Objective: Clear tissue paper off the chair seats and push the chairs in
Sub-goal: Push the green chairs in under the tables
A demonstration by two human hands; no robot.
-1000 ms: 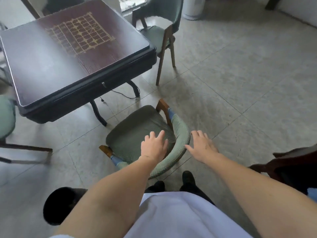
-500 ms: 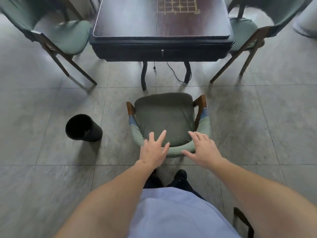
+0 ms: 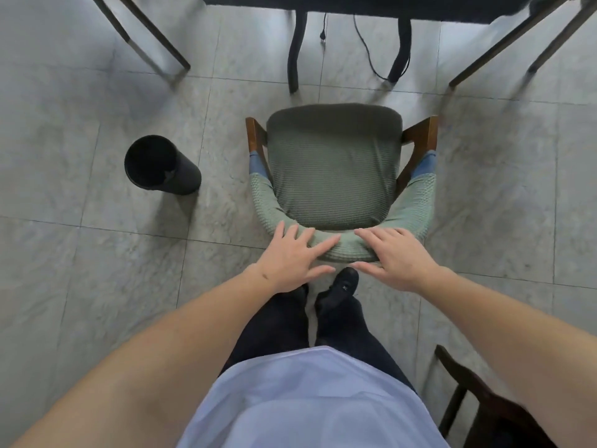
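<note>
The chair (image 3: 334, 169) has green waffle-textured fabric and brown wooden arms. The bin (image 3: 161, 164) is black. The floor (image 3: 97, 253) is mottled grey tile.

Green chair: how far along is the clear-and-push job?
Done: the green chair's seat shows no tissue paper. In hand: left hand and right hand rest on its backrest. Left: the chair stands clear of the table, not pushed in.

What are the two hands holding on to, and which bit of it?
The left hand and right hand both rest on the green chair, on the curved padded top of its backrest. Fingers lie spread and flat, not clamped round it.
</note>
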